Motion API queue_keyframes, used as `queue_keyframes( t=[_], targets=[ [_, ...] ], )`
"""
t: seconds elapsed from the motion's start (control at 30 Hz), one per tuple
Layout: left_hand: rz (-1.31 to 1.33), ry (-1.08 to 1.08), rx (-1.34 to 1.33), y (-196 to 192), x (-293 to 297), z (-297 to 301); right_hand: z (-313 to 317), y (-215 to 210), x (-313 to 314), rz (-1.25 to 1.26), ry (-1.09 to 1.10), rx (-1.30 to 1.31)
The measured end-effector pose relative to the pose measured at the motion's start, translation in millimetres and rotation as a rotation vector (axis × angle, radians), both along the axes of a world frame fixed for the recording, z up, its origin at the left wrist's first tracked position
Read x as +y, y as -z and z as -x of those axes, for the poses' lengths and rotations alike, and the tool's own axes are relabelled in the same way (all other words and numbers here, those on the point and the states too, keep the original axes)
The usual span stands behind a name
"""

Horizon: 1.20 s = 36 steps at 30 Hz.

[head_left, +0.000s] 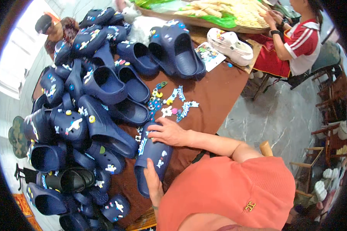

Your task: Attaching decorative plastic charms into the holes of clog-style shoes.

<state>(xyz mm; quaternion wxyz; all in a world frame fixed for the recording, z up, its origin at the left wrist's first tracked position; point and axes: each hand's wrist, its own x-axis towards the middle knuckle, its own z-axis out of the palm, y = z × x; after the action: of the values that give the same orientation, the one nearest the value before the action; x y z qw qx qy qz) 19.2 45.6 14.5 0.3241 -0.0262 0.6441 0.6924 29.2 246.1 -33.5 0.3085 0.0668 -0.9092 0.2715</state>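
Note:
A navy blue clog [153, 151] with small coloured charms lies before me at the table's near edge, between my two hands. My right hand [169, 133] rests over its far end with the fingers bent onto it. My left hand [154, 183] grips the side by the foot opening, thumb up along the edge; its other fingers are hidden. Just beyond my right hand is a scatter of loose charms [173, 102], blue, white, yellow and pink. To the left, a big heap of navy clogs [106, 84] crowds the table, many with charms on them.
A brown-covered table [216, 92] bears everything. A white clog [231, 47] sits at the far edge beside a printed sheet [210, 56]. Beyond is a tray of pale yellow sticks [250, 17], where a person in red and white sits. Another person is far left. Wooden chairs [308, 165] stand right.

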Motion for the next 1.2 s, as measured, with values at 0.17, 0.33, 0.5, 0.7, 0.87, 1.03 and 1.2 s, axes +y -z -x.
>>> queue_keyframes(
  t=[0.17, 0.33, 0.5, 0.7, 0.87, 1.03, 1.2],
  targets=[
    [-0.070, 0.044, 0.092, 10, -4, 0, 1, 9, 2, -0.008, -0.042, 0.122],
    [-0.053, 0.045, 0.079, 18, 1, 1, -12, -11, -1, -0.027, 0.054, 0.005],
    [-0.041, 0.045, 0.038, 12, -6, 0, 2, -18, -14, -0.038, 0.078, 0.002],
    [-0.024, 0.040, 0.014, 15, -9, 1, 7, -10, -20, 0.089, -0.046, 0.109],
    [-0.036, 0.024, 0.069, 6, 0, -3, 3, -3, -14, 0.254, -0.134, 0.111],
    [-0.027, 0.033, 0.078, 0, -2, -5, 5, -5, -13, 0.449, -0.183, 0.158],
    [-0.075, 0.028, 0.078, 8, -4, -3, 9, -5, -15, 0.616, -0.200, 0.058]
  ],
)
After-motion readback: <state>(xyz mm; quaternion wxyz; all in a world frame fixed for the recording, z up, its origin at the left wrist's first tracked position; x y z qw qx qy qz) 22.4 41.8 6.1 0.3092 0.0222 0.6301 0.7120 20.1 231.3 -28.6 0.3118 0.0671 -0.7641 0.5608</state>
